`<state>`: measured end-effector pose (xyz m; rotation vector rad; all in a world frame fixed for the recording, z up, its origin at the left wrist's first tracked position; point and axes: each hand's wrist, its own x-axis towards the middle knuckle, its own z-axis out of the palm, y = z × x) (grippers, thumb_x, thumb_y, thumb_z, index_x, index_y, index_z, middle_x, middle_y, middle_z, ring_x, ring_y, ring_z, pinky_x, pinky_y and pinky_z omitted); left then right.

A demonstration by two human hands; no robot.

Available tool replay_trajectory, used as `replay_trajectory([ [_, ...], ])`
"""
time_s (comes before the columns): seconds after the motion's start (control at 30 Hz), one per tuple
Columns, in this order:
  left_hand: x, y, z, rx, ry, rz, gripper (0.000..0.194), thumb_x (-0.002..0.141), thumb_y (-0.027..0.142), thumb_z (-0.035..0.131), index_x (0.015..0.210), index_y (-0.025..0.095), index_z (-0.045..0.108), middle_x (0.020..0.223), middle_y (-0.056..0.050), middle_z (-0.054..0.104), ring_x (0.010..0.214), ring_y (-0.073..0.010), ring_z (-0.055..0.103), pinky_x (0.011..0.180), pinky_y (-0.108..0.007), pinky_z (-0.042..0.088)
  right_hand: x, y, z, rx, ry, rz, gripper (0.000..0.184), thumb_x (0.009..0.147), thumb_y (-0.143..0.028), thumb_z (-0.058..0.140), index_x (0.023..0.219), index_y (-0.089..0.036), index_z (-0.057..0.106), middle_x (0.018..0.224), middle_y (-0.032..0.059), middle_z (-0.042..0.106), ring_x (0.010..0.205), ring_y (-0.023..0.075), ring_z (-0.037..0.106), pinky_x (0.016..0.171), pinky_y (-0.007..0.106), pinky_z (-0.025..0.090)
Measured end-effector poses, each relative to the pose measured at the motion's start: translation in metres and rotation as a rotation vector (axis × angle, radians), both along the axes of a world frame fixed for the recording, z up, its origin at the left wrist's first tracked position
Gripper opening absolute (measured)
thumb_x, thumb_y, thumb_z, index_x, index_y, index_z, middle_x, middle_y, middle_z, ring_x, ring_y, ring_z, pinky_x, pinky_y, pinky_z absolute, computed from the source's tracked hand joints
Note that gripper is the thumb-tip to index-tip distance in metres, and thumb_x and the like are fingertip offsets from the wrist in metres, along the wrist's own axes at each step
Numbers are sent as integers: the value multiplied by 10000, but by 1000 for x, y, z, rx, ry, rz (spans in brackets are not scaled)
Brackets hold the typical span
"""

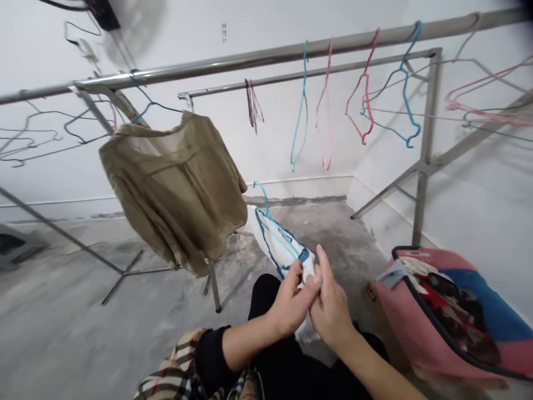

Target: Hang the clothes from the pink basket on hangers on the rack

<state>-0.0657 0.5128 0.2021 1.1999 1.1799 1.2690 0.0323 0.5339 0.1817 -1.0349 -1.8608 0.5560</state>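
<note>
A white garment with blue trim (266,240) hangs slantwise on a turquoise hanger (266,206) in front of my knees. The hanger's hook points up and away, off the rail. My left hand (293,303) is closed on the near end of the garment, thumb pressed toward my other hand. Against it, my right hand (332,308) grips the same end, its index finger sticking out. White cloth shows below both hands. Part of the fabric between my fingers is hidden. An olive blouse (187,189) hangs at the left on a blue hanger (156,104).
A metal rail (233,62) crosses the view, carrying several bare hangers, among them a red hanger (367,89). At the lower right stands a pink and blue basket (400,311) with clothes inside. Rack legs (214,289) stand on the concrete floor.
</note>
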Motion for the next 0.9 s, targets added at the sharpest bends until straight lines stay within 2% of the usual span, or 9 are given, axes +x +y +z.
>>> replay_trajectory([
  [0.13, -43, 13, 27, 18, -11, 151, 310, 807, 419, 609, 1004, 186, 553, 887, -45, 642, 798, -155, 600, 746, -280, 522, -16, -7, 13, 142, 106, 159, 727, 950, -229, 421, 1566, -264, 37, 1396, 162, 521, 1235, 277, 572, 946, 454, 550],
  [0.2, -73, 21, 47, 68, 44, 289, 266, 778, 365, 601, 968, 184, 561, 808, -17, 631, 705, -128, 573, 640, -233, 489, -12, -7, 15, 168, 148, 220, 724, 941, -216, 462, 1558, -281, 89, 1386, 142, 524, 1240, 258, 558, 964, 439, 538],
  [0.27, -105, 31, 72, 111, 115, 428, 230, 739, 301, 608, 936, 187, 572, 737, 15, 604, 623, -107, 539, 552, -198, 435, -2, -6, 6, 150, 141, 186, 676, 944, -206, 461, 1543, -290, 159, 1315, 118, 574, 1182, 235, 586, 931, 417, 549],
  [0.37, -151, 52, 119, 166, 208, 481, 215, 711, 274, 599, 903, 177, 592, 668, 27, 585, 543, -105, 516, 487, -197, 401, 19, -5, -31, -33, 60, 69, 586, 960, -268, 442, 1512, -273, 245, 1183, 90, 638, 1050, 206, 637, 814, 359, 585],
  [0.47, -190, 81, 171, 265, 381, 527, 149, 740, 249, 578, 861, 166, 602, 654, 15, 578, 538, -114, 521, 526, -234, 451, 40, -9, -88, -257, -11, 23, 544, 959, -356, 420, 1478, -235, 315, 1160, 95, 640, 1008, 203, 645, 679, 294, 587],
  [0.57, -221, 113, 217, 314, 538, 627, 78, 782, 216, 579, 851, 183, 593, 696, -7, 602, 612, -145, 578, 655, -336, 549, 60, -20, -144, -383, -43, -17, 549, 937, -390, 414, 1453, -211, 361, 1122, 92, 652, 993, 202, 652, 728, 314, 585],
  [0.63, -237, 131, 241, 260, 602, 684, 44, 805, 227, 577, 832, 193, 588, 726, -21, 608, 675, -186, 632, 736, -427, 580, 71, -28, -173, -440, -63, -51, 550, 920, -401, 411, 1432, -199, 398, 1082, 86, 666, 972, 206, 662, 792, 349, 576],
  [0.73, -251, 148, 259, 146, 679, 718, 153, 809, 277, 609, 903, 157, 599, 814, -40, 637, 799, -221, 671, 865, -561, 557, 83, -41, -196, -517, -94, -87, 555, 898, -404, 400, 1400, -171, 447, 1047, 91, 676, 955, 215, 668, 865, 390, 551],
  [0.9, -254, 145, 259, -58, 927, 702, 369, 717, 350, 697, 973, 94, 623, 910, -85, 653, 1044, -388, 644, 932, -675, 462, 98, -57, -205, -604, -143, -128, 583, 878, -387, 393, 1394, -127, 463, 1066, 110, 672, 992, 223, 659, 938, 399, 516],
])
